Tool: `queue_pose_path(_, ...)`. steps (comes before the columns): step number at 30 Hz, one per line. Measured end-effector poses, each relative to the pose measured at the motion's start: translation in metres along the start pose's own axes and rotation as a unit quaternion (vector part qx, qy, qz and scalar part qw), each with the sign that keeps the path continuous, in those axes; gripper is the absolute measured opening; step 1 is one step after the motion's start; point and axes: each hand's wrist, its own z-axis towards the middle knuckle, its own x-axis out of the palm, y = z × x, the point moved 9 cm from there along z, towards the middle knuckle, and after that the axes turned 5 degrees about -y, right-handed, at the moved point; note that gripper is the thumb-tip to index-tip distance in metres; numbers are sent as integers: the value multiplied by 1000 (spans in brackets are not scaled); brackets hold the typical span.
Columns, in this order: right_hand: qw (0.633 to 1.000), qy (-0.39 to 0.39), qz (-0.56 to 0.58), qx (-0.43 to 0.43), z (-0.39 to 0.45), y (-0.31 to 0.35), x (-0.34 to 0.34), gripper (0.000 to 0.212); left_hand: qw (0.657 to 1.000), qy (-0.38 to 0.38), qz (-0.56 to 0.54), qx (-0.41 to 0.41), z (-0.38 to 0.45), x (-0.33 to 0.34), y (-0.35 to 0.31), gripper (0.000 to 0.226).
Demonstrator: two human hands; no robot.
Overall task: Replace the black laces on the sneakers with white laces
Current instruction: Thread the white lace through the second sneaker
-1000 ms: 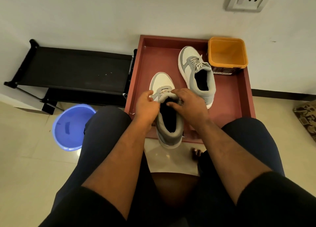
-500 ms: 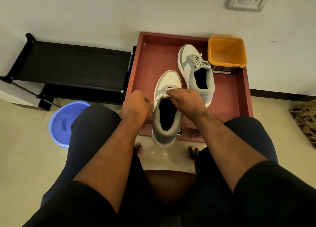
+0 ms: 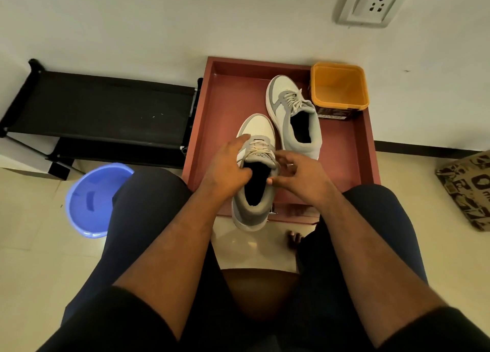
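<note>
Glossy cream floor tiles are meeting a plain white wall where a shallow, square, maroon tray (image 3: 212, 129) is sitting, a smooth orange square tub (image 3: 340, 86) with an unreadable dark label occupying its far right corner beside a laced grey-and-white sneaker (image 3: 294, 113). Over the tray's near edge, the second sneaker (image 3: 256, 171), with its padded grey collar and pale laces (image 3: 258, 150), is being held by the left hand (image 3: 228, 168), thumb hooking inside the opening, while the right hand (image 3: 299, 174) is hovering at the collar with fingers loosely curled, grasping nothing visible.
</note>
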Motion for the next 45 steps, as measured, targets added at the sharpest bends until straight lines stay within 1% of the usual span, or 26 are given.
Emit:
queue_pose_path(1,1000,12,17,4,-1,-1,4,64,998,2,44,44,0,6,-8,71)
queue_pose_path(2,999,9,39,4,0,0,7,63,993,-3,91,77,0,11,-13,69)
queue_pose_path(4,998,-13,61,12,3,-2,8,56,981,-33,154,113,3,17,-19,49)
queue_pose_path(6,998,-30,54,26,5,-6,7,41,979,-74,147,124,4,13,-23,28)
queue_pose_path(8,996,-35,70,41,6,-11,6,30,981,-106,108,122,3,6,-23,22)
queue_pose_path(10,996,-23,71,46,5,-12,4,30,982,-125,89,106,3,1,-21,21)
queue_pose_path(12,995,0,86,52,4,-10,0,34,988,-94,82,89,3,4,-18,23)
queue_pose_path(14,990,18,123,65,4,-12,-4,34,995,-33,79,61,2,9,-13,40)
queue_pose_path(15,989,22,124,71,4,-14,-5,31,996,-14,75,37,1,8,-8,51)
queue_pose_path(16,990,21,112,77,5,-17,-7,27,998,-16,59,6,0,1,-1,58)
queue_pose_path(17,991,18,97,85,6,-20,-7,22,998,-42,27,-34,-2,-10,7,57)
queue_pose_path(19,994,7,63,92,6,-23,-8,16,982,-94,-91,-134,-7,-30,30,33)
queue_pose_path(20,995,-3,45,93,6,-23,-9,15,969,-85,-142,-183,-10,-30,42,25)
queue_pose_path(21,995,-13,31,97,6,-23,-9,15,964,-53,-152,-212,-13,-24,49,24)
queue_pose_path(22,994,-23,21,105,5,-23,-10,15,965,-14,-137,-225,-17,-16,52,28)
queue_pose_path(23,992,-34,23,120,4,-23,-10,14,967,11,-123,-225,-19,-10,53,31)
queue_pose_path(24,988,-42,39,143,3,-25,-10,14,969,9,-120,-218,-20,-7,50,29)
queue_pose_path(27,971,-42,131,195,-2,-28,-2,19,967,-43,-128,-217,-17,-7,47,12)
queue_pose_path(29,966,-53,155,198,-2,-29,-3,20,967,-25,-118,-223,-15,-2,47,15)
queue_pose_path(32,967,-61,146,199,-4,-31,-6,17,956,11,-162,-245,-17,8,47,14)
queue_pose_path(34,965,-63,145,208,-4,-34,-5,16,947,16,-187,-262,-19,10,48,14)
queue_pose_path(37,957,-83,171,220,-3,-36,-1,17,946,18,-177,-270,-19,13,50,18)
queue_pose_path(40,954,-118,169,217,-3,-39,-4,22,942,-20,-195,-271,-16,8,54,15)
queue_pose_path(42,949,-142,176,218,-4,-43,-9,24,946,-49,-189,-260,-12,3,57,14)
queue_pose_path(44,944,-148,198,219,-4,-46,-11,25,950,-81,-168,-249,-10,-3,60,14)
queue_pose_path(45,943,-146,210,215,-3,-46,-10,25,946,-103,-176,-251,-10,-7,62,13)
